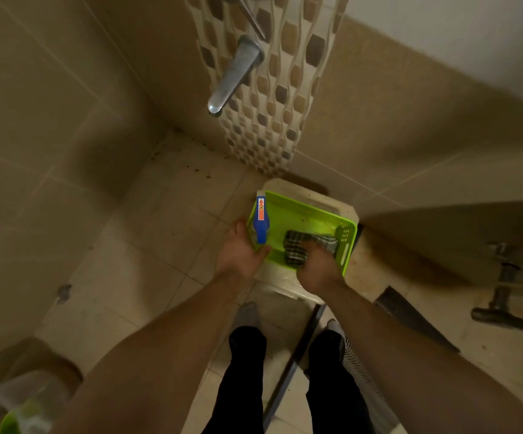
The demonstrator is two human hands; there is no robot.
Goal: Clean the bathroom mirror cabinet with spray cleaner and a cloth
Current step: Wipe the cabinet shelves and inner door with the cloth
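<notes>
Stretched forearms [160,355] down to basket [304,214]; gripped bottle [260,220] at left edge with left hand [241,252], clutched cloth [297,245] near right corner with right hand [318,270], likely gathering both for cleaning.

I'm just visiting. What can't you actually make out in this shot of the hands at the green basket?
Head view only:
Whole mirror cabinet: outside the frame.
Body of the spray bottle: hidden by the left hand; its label is too small to read.
Fingers of the right hand: mostly hidden behind the hand itself, against the cloth.
Blurred green thing, bottom left corner: cut by the edge.
</notes>
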